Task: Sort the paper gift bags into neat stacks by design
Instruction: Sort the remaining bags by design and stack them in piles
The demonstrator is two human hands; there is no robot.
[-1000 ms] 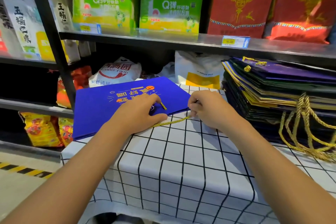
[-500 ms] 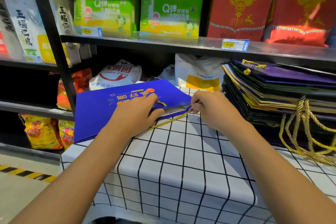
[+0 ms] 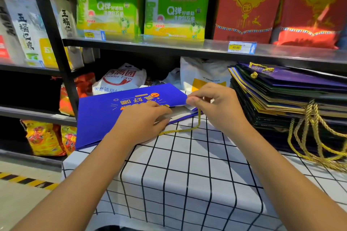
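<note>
A: Item one, the task's thing?
B: Blue gift bag [image 3: 105, 116], lying flat on the grid tablecloth [image 3: 187, 184] at the table's 10 o'clock corner, its left end overhanging the edge. Orange print on its face, upside down to the wearer. The mouth points toward 3 o'clock and is lifted apart, white lining showing.

A: Left hand?
B: Left hand [image 3: 142, 124], palm down on the bag near its mouth, fingers loosely bent and pressing the bag down. Whether the fingertips grip anything underneath cannot be told.

A: Right hand?
B: Right hand [image 3: 216, 105], at 3 o'clock of the bag's mouth, raised off the cloth. Thumb and forefinger pinch the bag's upper corner; the other fingers are curled. A gold cord handle [image 3: 187, 128] drops from under this hand and trails across the cloth toward the left hand.

A: Other bags?
B: Stack of gift bags [image 3: 281, 99], dark purple, green and gold-edged, at the table's 2 o'clock, well apart from the blue one. Gold rope handles [image 3: 315, 137] hang off its near side.

A: Surroundings?
B: Black shelf [image 3: 169, 46] at 12 o'clock, carrying green boxes [image 3: 174, 5] and red boxes [image 3: 247, 5]; a price tag [image 3: 241, 47] on its edge. White sacks [image 3: 120, 80] below it, behind the table.
</note>
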